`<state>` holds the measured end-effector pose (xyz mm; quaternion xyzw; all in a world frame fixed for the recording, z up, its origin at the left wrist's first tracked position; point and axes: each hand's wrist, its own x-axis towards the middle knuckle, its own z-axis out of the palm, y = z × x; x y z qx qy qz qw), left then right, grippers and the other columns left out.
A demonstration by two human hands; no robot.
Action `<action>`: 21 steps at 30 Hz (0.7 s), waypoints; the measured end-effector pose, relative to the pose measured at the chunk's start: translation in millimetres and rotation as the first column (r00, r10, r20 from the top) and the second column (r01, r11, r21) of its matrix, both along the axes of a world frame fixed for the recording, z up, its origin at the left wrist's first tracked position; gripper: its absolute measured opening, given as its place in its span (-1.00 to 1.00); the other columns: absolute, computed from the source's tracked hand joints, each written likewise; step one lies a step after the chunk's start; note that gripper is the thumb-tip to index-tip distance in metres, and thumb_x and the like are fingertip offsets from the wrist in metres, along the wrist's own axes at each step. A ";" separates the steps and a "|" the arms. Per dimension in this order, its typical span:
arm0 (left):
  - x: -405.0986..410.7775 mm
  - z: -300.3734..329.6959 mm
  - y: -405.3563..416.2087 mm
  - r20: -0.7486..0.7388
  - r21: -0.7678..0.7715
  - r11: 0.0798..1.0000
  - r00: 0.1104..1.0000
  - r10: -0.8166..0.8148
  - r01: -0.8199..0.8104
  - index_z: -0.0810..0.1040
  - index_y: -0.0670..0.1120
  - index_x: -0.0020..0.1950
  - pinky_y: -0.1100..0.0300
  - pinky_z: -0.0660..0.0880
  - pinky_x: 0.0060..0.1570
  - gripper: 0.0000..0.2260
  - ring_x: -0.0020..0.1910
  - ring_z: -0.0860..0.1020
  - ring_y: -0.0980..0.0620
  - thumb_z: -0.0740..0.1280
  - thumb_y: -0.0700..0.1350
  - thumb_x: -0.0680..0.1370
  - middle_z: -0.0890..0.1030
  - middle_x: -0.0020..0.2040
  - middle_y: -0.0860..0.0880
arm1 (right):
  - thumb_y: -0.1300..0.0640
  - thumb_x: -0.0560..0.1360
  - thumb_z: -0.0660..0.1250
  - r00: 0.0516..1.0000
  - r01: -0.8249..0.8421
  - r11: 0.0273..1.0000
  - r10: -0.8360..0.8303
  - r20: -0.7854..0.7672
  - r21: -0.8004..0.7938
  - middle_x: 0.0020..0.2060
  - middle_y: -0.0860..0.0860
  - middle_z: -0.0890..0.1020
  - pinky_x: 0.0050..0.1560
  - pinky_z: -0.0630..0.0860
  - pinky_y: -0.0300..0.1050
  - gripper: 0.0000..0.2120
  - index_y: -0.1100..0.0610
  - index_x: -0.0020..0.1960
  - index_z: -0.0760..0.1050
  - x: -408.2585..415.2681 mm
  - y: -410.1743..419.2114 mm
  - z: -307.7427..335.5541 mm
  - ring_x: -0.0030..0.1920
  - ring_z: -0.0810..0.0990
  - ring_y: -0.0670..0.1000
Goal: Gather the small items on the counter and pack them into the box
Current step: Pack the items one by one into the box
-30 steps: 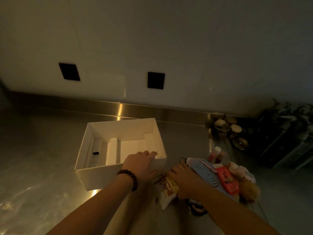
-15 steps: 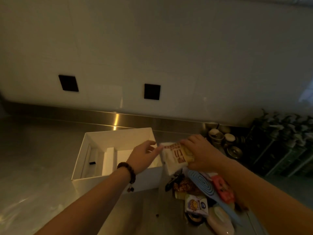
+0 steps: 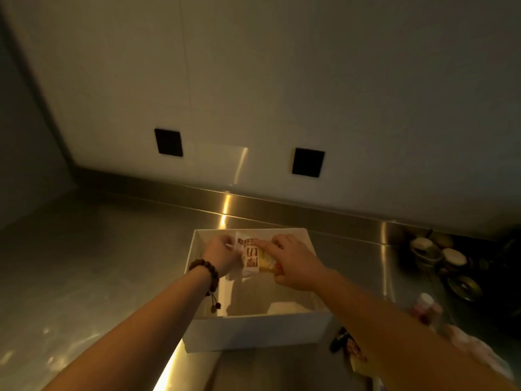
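Head camera, looking down at a dim steel counter, shows both hands inside the open white box, setting a printed snack packet against its far wall. The left hand, with a bead bracelet on its wrist, has curled fingers on the packet's left edge, and the right hand holds the right side, its fingers bent over the wrapper; both hands look clamped on the packet, though the dim light hides the exact finger contact. To do this step well, I would ease the packet down flat or stand it snug against the far wall so it leaves floor space free for the rest, then let go with both hands together so it does not tip. More small items lie on the counter just right of the box, partly hidden by the right forearm, and small jars stand further right near the wall. Half a second ago the right hand alone carried the packet above the box's right rim while the left hand rested on that rim; now the packet is down inside the box with both hands on it.
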<state>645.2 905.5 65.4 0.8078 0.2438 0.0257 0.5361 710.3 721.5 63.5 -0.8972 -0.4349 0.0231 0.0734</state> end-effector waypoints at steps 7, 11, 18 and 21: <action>24.3 -48.6 5.0 -0.191 0.250 0.961 0.979 -0.071 0.118 0.45 -0.03 -0.12 0.14 0.56 0.00 -0.93 -0.07 0.54 0.05 0.31 -0.12 0.54 0.58 0.01 -0.04 | -0.04 0.50 0.32 0.998 0.063 0.991 -0.064 -0.002 -0.118 0.39 0.05 0.24 0.39 0.25 0.09 -0.26 -0.24 0.48 -0.08 12.9 16.0 -62.1 0.38 0.22 0.11; 24.2 -55.4 8.2 -0.194 0.457 0.870 0.975 -0.106 0.186 0.44 -0.09 0.17 0.12 0.53 0.06 -0.77 0.07 0.54 -0.03 0.32 -0.13 0.53 0.54 0.13 -0.07 | -0.18 0.44 0.33 0.997 0.077 0.977 -0.076 0.014 -0.199 0.52 0.10 -0.02 0.46 -0.06 0.21 -0.14 -0.08 0.52 -0.16 16.5 13.9 -68.7 0.51 -0.06 0.21; 24.8 -70.0 -4.5 -0.566 0.557 0.441 0.710 -0.420 0.704 -0.08 -0.09 0.54 -0.13 0.05 0.47 -0.22 0.52 0.00 -0.13 0.26 0.19 0.52 -0.04 0.55 -0.13 | -0.25 0.51 0.15 0.991 0.015 0.963 -0.049 -0.122 -0.269 0.49 0.02 -0.33 0.45 -0.27 0.20 -0.21 -0.14 0.49 -0.33 8.6 3.1 -76.0 0.46 -0.40 0.08; 24.1 -85.2 -6.4 -0.764 0.448 0.260 0.517 -0.386 0.855 -0.30 -0.10 0.53 -0.20 -0.24 0.43 -0.16 0.50 -0.30 -0.16 0.14 0.27 0.53 -0.31 0.52 -0.15 | -0.24 0.53 0.11 0.992 -0.005 0.927 -0.042 -0.115 -0.375 0.49 0.03 -0.33 0.46 -0.23 0.25 -0.25 -0.12 0.49 -0.31 11.5 3.5 -81.3 0.47 -0.38 0.09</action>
